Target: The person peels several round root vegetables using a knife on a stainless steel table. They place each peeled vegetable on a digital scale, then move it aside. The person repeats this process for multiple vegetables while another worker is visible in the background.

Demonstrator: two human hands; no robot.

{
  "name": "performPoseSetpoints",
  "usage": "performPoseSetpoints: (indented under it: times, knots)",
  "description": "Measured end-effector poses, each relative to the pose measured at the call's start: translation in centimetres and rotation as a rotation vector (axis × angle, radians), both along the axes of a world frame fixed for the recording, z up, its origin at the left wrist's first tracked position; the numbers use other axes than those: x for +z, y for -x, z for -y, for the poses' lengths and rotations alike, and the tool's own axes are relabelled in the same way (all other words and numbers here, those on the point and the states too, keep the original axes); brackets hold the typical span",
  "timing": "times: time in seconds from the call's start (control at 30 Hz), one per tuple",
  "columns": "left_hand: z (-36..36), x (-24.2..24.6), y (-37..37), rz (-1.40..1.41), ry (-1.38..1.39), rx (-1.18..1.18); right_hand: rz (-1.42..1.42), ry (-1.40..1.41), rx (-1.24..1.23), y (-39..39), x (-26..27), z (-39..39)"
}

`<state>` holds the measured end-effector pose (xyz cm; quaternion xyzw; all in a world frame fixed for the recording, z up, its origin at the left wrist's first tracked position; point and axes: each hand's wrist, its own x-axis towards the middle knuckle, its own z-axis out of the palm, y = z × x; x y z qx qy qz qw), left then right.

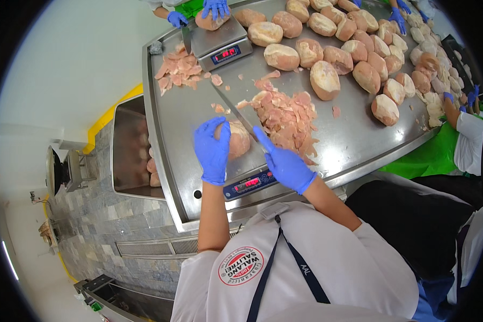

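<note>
A blue glove covers my left hand (pixel 212 151), which grips the left side of an oval ham (pixel 240 139) with a pale fatty top. In my blue-gloved right hand (pixel 287 165) is a long knife (pixel 235 109); the index finger stretches along the blade. The blade points up and left, past the ham's right side; whether it touches the meat I cannot tell. The ham is just beyond a digital scale's display panel (pixel 249 185), with red lit digits. My hands and the ham hide most of that scale. Right of the knife lies a heap of thin pink meat trimmings (pixel 285 116).
Several hams (pixel 326 80) cover the far and right parts of the steel table (pixel 177 133). Across it, a co-worker's gloved hand (pixel 215 9) rests on a ham on another scale (pixel 225 54), beside more trimmings (pixel 179 68). A steel bin (pixel 131 141) holding meat stands left.
</note>
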<state>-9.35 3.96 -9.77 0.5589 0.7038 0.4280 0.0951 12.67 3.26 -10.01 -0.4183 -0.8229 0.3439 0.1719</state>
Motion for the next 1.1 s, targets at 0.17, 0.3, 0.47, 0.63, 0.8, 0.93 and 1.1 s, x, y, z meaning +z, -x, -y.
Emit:
performPoseSetpoints:
  times: [0.17, 0.3, 0.47, 0.63, 0.8, 0.93, 1.1]
  knots:
    - [-0.6, -0.1, -0.1, -0.05, 0.01, 0.025, 0.041, -0.029, -0.021, 1.4, 0.8, -0.7]
    - [-0.9, -0.1, -0.4, -0.082, -0.004, 0.037, -0.082, -0.08, -0.028, 4.2, -1.9, -3.9]
    - [-0.5, -0.6, -1.0, -0.051, -0.005, 0.158, -0.062, 0.363, -0.008, 3.8, 1.3, -5.9]
    - [-0.7, -0.7, -1.2, -0.042, -0.009, 0.193, -0.043, 0.584, -0.021, 1.7, -0.5, -1.7]
    - [-1.0, -0.8, 0.7, -0.04, -0.058, -0.055, -0.168, 0.536, -0.077, 2.2, -2.3, -3.9]
    - [-1.3, 0.9, 1.1, -0.192, -0.109, -0.138, -0.064, 0.088, -0.038, 1.0, -2.1, -5.4]
    - [-0.8, -1.2, 0.9, 0.215, -0.013, -0.053, 0.05, 0.114, 0.069, 0.4, 1.7, -3.8]
